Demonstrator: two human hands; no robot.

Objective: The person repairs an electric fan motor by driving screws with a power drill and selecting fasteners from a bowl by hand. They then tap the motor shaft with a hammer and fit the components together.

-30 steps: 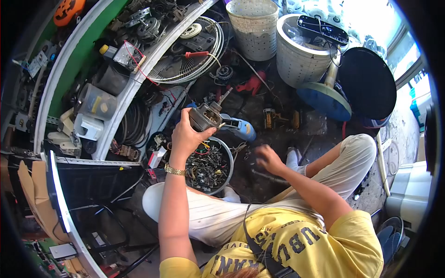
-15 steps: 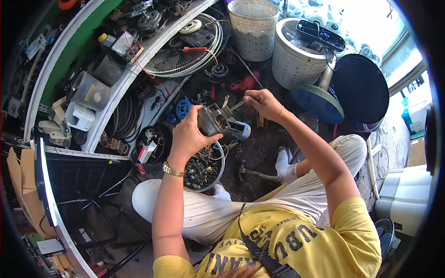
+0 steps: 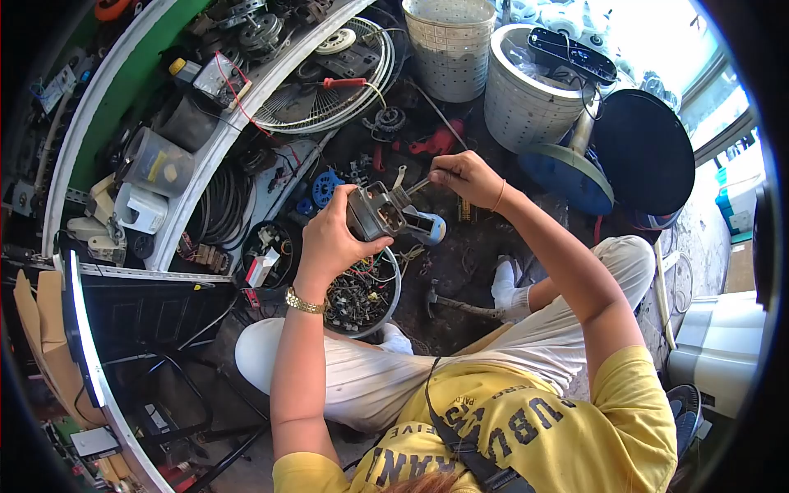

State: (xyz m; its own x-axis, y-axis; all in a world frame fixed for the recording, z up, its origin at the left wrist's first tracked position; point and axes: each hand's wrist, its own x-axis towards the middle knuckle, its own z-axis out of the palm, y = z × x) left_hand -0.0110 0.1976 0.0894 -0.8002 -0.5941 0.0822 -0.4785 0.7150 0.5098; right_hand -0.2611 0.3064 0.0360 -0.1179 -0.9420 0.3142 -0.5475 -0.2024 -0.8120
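My left hand (image 3: 330, 245) is wrapped around a grey metal fan motor (image 3: 375, 215) and holds it up in front of me. Copper-coloured parts show through the open side of its housing. A thin metal shaft (image 3: 419, 186) sticks out of the motor toward the upper right. The fingers of my right hand (image 3: 468, 179) are closed in a pinch at the far end of that shaft; the exact fingertip contact is partly hidden. Just beyond the motor, low down, is a blue and white part (image 3: 427, 228).
Below my left hand stands a basin of small parts and wires (image 3: 362, 308). A hammer (image 3: 464, 307) lies by my foot. Fan grilles (image 3: 329, 115), a red tool (image 3: 440, 138), white perforated baskets (image 3: 448, 49) and a round blue base (image 3: 567, 177) surround the floor area.
Both hands keep their hold. The motor and my hands have shifted very slightly up and left in view, and the whole view has moved a little.
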